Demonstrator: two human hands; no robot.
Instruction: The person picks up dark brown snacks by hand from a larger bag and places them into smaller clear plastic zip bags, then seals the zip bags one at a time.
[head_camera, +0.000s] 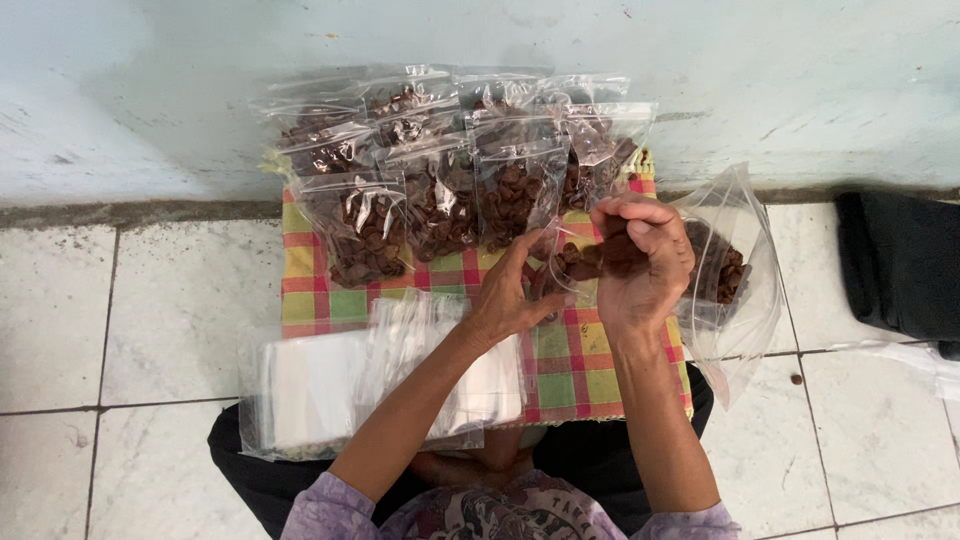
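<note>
Two hands: your left hand (505, 295) and right hand (640, 262) both pinch one small clear bag (578, 262) of brown pieces.
Bag position: over the checkered cloth (560, 370), just below the filled bags (440, 170).

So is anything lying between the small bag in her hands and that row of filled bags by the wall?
Nothing visible: the small bag, held by both the left hand and right hand, sits right beside the filled bags.

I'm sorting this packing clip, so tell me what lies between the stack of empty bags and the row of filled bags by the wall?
In the head view, only the checked cloth lies between the stack of empty bags and the filled bags.
</note>
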